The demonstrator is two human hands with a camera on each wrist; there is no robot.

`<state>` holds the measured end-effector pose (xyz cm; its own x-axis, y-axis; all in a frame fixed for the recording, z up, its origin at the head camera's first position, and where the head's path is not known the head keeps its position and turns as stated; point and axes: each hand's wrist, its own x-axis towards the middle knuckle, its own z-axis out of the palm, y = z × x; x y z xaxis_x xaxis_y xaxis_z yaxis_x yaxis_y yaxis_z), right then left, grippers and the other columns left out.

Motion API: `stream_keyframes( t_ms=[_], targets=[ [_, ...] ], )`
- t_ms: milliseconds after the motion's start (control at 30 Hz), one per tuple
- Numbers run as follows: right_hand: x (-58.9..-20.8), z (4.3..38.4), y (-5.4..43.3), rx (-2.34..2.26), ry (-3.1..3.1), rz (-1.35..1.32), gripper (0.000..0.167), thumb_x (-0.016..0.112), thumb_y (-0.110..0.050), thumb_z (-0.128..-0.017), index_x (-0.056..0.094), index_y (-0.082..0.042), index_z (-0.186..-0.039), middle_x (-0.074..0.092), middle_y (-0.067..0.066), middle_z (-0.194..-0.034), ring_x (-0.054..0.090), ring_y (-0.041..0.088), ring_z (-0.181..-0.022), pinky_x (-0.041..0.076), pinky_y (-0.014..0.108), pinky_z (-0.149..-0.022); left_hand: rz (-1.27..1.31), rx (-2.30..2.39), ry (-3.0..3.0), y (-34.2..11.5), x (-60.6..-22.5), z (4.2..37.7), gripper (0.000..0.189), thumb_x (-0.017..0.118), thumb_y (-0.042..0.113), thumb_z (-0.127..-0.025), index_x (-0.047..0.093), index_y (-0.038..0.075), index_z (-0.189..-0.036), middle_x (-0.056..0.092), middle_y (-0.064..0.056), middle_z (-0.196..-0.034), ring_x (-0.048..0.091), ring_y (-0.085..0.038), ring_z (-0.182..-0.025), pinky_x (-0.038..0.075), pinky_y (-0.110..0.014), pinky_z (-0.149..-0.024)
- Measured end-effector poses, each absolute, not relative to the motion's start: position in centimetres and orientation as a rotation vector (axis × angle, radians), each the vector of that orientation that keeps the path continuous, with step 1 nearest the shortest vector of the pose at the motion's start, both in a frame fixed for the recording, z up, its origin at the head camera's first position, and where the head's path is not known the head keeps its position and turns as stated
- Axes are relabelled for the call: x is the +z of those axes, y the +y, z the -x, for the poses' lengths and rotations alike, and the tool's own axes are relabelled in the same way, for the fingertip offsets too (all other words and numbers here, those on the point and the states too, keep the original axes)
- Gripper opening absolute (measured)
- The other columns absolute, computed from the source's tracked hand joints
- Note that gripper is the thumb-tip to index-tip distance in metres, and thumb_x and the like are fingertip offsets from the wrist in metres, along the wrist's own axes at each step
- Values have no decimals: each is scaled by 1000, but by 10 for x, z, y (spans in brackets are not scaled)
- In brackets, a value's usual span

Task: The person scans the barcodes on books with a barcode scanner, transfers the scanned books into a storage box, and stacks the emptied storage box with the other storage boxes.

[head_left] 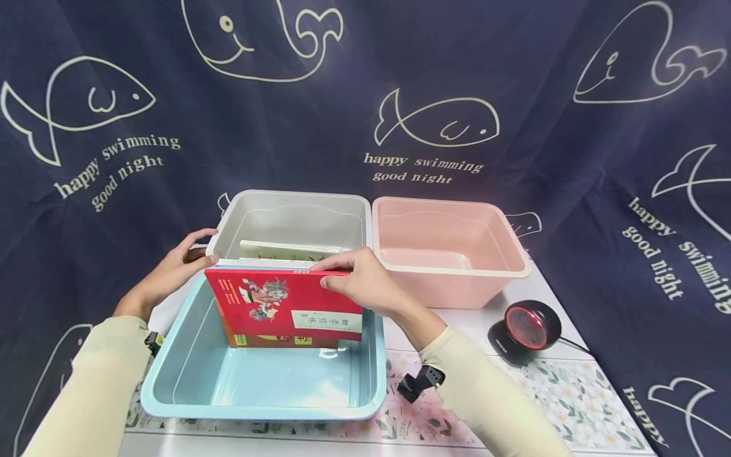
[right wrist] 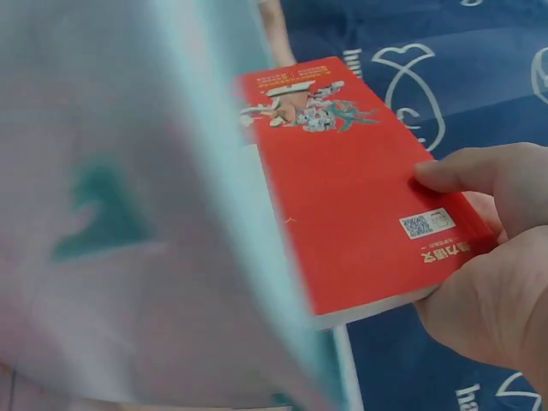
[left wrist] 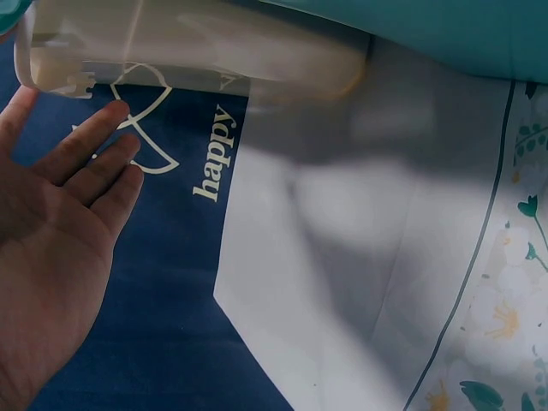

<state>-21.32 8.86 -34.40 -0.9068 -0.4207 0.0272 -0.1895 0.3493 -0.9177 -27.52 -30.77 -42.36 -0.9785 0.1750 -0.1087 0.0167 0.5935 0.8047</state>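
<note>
My right hand (head_left: 365, 279) grips a red book (head_left: 251, 304) by its upper right edge, thumb on the cover. The book stands upright over the far part of the blue bin (head_left: 154, 393). In the right wrist view, the thumb presses on the red book (right wrist: 342, 197) near a printed code. Behind and below it, an orange book (head_left: 257, 341) shows inside the blue bin. My left hand (head_left: 177, 266) touches the left rim of the grey bin (head_left: 297, 198). Its fingers look extended and loose in the left wrist view, beside the bin's outer wall.
A pale green book (head_left: 285, 249) and other books stand in the grey bin. To the right is a pink bin (head_left: 451, 285), with a black round device (head_left: 531, 327) and its cable near it. A dark fish-patterned cloth (head_left: 457, 51) hangs behind the table.
</note>
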Motion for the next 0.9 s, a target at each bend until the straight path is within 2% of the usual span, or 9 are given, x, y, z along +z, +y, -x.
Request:
stream_keyframes(
  t_ms=[467,900],
  targets=[
    [-287,202,118,-1779,2357,427,30,71,-8,-93,77,-15,-121,78,8,-113,76,25,-96,62,38,-84,-137,1312,2651,-307,-424,277,85,57,47,-103,3,30,-167,33,-27,-163,44,-51,-139,34,-78,-110],
    [-261,189,164,-1885,2500,426,33,71,-8,-95,73,-11,-128,75,8,-115,74,26,-95,62,33,-81,-144,1320,2628,-305,-423,278,80,53,52,-104,7,34,-166,35,-27,-163,46,-51,-140,35,-77,-110]
  ],
)
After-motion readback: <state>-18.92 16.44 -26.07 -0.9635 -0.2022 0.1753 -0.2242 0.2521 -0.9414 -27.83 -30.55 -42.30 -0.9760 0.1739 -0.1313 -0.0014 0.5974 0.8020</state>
